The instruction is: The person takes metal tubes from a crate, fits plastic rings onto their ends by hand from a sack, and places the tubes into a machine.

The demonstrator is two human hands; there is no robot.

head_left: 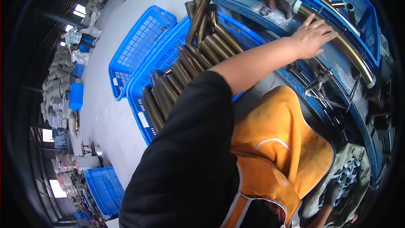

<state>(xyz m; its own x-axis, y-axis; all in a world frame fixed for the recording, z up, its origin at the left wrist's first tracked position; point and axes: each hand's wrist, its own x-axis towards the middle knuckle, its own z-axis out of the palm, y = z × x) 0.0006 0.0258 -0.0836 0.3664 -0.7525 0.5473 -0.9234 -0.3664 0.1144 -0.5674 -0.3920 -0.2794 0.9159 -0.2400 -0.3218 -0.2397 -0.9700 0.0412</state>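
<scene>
Setting: factory floor, blue crates [139, 46] of bronze tubes [185, 65] beside our blue bench [358, 114].
Left grip [311, 38]: laid flat, fingers spread, on curved bronze tube [352, 55], clasping nothing.
Right grip: unseen.
Advice: we'd press evenly.

Bent tubes [181, 71] lie in the crate [147, 76], left of the machine bench [337, 88].

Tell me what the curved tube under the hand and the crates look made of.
The curved tube under the left hand looks like metal with a bronze, glossy finish: highlights run along it. The blue crates look like moulded plastic, with matte lattice walls.
</scene>
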